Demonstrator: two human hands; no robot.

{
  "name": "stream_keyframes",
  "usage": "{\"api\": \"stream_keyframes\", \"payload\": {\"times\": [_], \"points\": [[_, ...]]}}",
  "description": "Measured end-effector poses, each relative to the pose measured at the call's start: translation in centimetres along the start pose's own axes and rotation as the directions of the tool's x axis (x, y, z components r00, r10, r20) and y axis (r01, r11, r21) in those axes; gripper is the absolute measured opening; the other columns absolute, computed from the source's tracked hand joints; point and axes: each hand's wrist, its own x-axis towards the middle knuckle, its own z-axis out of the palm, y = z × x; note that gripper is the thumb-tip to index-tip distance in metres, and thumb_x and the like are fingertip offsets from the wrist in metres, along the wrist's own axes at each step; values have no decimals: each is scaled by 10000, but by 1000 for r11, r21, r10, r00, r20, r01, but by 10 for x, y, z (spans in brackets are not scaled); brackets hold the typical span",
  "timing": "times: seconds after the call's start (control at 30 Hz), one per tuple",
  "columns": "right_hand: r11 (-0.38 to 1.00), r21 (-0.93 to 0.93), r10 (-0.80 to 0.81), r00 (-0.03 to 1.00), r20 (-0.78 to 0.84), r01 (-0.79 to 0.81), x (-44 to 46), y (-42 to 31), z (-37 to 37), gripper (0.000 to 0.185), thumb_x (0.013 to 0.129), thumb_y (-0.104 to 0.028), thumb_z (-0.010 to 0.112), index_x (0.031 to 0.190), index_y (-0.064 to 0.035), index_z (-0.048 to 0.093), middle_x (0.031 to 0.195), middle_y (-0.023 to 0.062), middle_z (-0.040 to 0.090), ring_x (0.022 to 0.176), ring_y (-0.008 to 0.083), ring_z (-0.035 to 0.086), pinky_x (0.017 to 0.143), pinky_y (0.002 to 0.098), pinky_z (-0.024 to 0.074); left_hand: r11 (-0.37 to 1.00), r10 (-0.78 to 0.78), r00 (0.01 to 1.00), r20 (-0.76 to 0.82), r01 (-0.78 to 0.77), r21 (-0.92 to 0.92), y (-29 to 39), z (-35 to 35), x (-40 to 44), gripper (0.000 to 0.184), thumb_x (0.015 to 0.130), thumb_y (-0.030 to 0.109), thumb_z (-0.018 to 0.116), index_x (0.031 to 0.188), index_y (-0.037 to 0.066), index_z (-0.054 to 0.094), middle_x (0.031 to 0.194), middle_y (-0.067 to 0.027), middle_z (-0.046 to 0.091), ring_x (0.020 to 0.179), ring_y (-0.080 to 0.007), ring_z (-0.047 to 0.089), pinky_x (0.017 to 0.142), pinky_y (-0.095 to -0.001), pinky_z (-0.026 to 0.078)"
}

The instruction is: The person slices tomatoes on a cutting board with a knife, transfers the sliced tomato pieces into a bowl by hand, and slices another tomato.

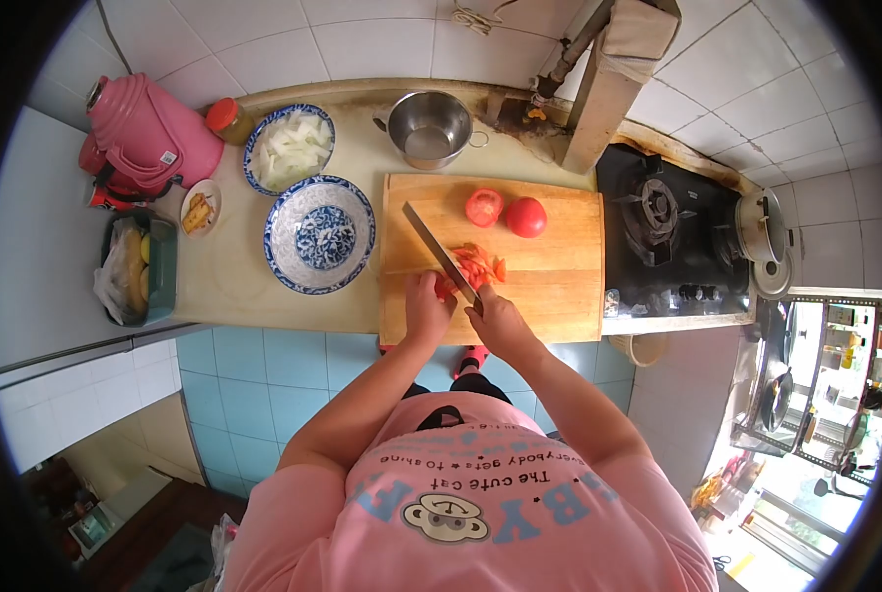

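My right hand (498, 321) is closed around the handle of a kitchen knife (435, 243), whose long blade slants up and left over the wooden cutting board (559, 286). Close to the blade's left side, my left hand (428, 311) pinches a piece of tomato (445, 287), mostly hidden by the fingers. Cut tomato pieces (478, 263) lie heaped just right of the blade. Farther back on the board are a tomato with its cut face showing (483, 207) and a rounded red tomato (526, 217).
Left of the board stands a blue-and-white bowl (320, 235), with a similar bowl (289, 148) of pale slices behind. A steel pot (429, 129) sits behind the board. The gas stove (653, 266) is at right. A pink thermos (155, 138) and green bin (162, 268) stand far left.
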Motion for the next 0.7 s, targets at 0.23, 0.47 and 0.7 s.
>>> {"api": "stream_keyframes", "payload": {"times": [0.23,0.47,0.7], "points": [[990,74,113,988,103,-121,-26,15,-3,265,902,-160,630,987,25,461,826,280,650,821,478,626,720,529,490,998,31,999,8,-31,47,-2,-3,0,267,693,-11,702,927,42,583,948,-162,556,883,-362,560,746,-424,493],[996,32,81,997,17,-81,12,12,10,278,902,-170,627,1018,23,464,830,291,646,821,484,621,725,538,488,1000,-25,996,89,24,10,-10,-15,-4,303,690,-19,687,963,45,572,906,-142,562,816,-332,578,715,-416,496],[984,178,43,997,-64,-31,6,17,10,276,892,-157,649,1002,26,473,790,296,635,799,490,624,678,526,493,996,90,993,73,-90,-2,-24,-19,-1,300,690,-24,687,959,47,576,891,-137,572,796,-317,569,717,-410,481]]}}
